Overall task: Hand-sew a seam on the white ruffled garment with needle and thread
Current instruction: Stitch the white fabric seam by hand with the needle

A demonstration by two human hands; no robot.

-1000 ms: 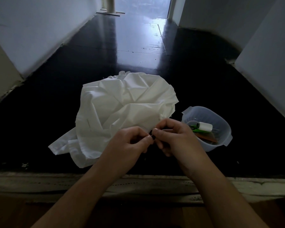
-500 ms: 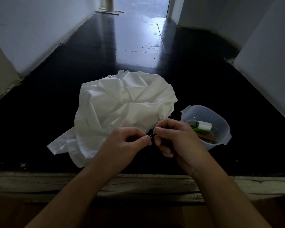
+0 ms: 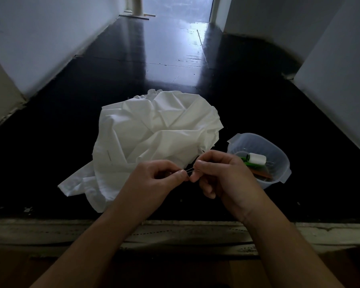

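- Needle (image 3: 189, 171): thin, pinched at either end between left hand (image 3: 158, 179) and right hand (image 3: 220, 173).
- White garment (image 3: 154, 140): crumpled on the floor just beyond that pinch.
- Clear tub (image 3: 276, 154): right of it, holding a white spool (image 3: 257, 159).

White ruffled garment (image 3: 154, 140) — crumpled in a loose heap on the dark floor, gathered frill at its far edge. Needle (image 3: 189, 170) — thin, nearly level, pinched between both hands' fingertips just in front of the heap; thread too fine to make out.
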